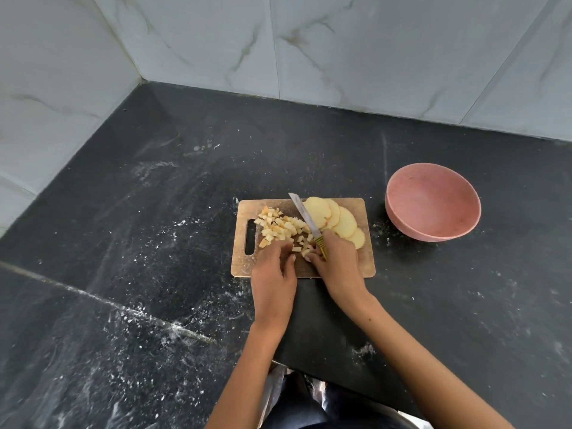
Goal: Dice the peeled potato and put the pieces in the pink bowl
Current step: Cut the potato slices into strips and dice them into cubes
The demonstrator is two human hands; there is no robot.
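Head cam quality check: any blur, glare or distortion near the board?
Head view: wide-angle bend in the wall tile seams and counter edge; soft, even light, no hard shadows; faint sheen on the dark counter; slight softness at both hands' fingertips; potato slices, dice, knife and pink bowl read clearly.

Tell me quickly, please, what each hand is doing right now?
Left hand: open, fingers resting on the diced potato.
Right hand: closed around the knife handle.
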